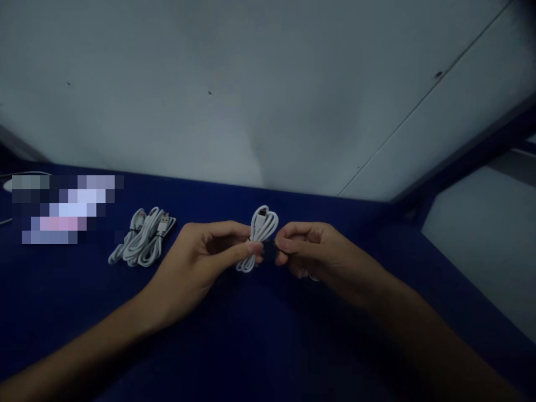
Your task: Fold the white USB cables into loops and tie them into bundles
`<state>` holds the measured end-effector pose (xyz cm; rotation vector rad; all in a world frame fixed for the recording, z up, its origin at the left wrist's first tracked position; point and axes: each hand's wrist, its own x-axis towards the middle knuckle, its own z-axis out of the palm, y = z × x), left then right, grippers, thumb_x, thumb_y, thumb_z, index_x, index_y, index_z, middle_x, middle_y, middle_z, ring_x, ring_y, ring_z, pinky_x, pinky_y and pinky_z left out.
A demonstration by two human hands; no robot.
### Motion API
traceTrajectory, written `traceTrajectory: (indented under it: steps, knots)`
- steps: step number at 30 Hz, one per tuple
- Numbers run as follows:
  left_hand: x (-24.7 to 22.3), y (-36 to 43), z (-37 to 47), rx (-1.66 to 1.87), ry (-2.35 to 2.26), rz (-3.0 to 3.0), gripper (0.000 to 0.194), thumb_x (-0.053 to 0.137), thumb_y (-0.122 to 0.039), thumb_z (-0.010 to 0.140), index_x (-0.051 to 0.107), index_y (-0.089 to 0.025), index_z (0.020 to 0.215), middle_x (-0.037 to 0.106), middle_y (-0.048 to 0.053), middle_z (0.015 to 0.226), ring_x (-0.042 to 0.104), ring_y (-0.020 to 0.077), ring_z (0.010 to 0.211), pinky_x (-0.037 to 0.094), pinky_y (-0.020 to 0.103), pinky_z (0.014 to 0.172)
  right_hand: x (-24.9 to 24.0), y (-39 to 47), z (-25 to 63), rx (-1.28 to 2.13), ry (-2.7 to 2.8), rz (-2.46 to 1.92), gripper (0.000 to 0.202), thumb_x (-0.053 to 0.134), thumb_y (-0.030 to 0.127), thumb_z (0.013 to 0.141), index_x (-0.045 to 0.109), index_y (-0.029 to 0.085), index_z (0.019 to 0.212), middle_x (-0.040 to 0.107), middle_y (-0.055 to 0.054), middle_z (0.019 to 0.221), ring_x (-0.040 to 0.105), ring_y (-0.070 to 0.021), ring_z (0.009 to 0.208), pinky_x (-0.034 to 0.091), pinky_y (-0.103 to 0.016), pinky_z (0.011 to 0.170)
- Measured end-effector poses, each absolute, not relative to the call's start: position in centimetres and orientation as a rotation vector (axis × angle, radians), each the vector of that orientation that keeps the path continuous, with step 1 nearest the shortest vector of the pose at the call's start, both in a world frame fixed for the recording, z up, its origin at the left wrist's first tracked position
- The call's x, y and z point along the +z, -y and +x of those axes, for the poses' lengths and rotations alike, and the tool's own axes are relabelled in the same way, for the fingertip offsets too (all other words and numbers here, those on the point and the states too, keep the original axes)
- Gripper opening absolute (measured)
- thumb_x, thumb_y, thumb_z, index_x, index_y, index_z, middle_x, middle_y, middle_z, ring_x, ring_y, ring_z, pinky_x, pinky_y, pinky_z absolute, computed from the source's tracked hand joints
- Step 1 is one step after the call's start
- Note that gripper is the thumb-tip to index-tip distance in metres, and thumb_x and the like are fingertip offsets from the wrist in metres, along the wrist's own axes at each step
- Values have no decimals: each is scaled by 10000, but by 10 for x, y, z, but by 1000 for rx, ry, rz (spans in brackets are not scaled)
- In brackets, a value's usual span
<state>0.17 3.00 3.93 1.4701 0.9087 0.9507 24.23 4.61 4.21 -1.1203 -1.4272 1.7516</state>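
Observation:
Between thumb and fingers, my left hand (213,249) pinches a coiled white USB cable (264,223). One plug of the cable points up at the top of the loops. Close on its right, my right hand (312,243) is closed with thumb and forefinger on a thin black tie (290,253). Whether the tie goes fully round the coil is hidden by my fingers. A bit of white cable (310,274) shows below my right hand, mostly covered by it. To the left lies a pile of coiled white USB cables (146,237), bound with dark ties.
A blue table surface (234,335) stretches under both hands. Behind it rises a pale wall panel (251,111). At the far left a blurred-out bright object (77,209) lies beside a white rounded item (8,185) with a thin cord.

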Motion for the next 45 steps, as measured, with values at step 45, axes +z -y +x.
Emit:
traceTrajectory:
  steps: [45]
  knots:
    - [30, -30, 4, 1030, -839, 1206, 78, 823, -269, 992, 871, -232, 944, 866, 30, 941, 795, 188, 946, 585, 264, 919, 34, -43, 236, 1851, 1331, -994, 190, 826, 365, 977, 745, 194, 978, 698, 6, 821, 614, -85, 602, 429, -138, 437]
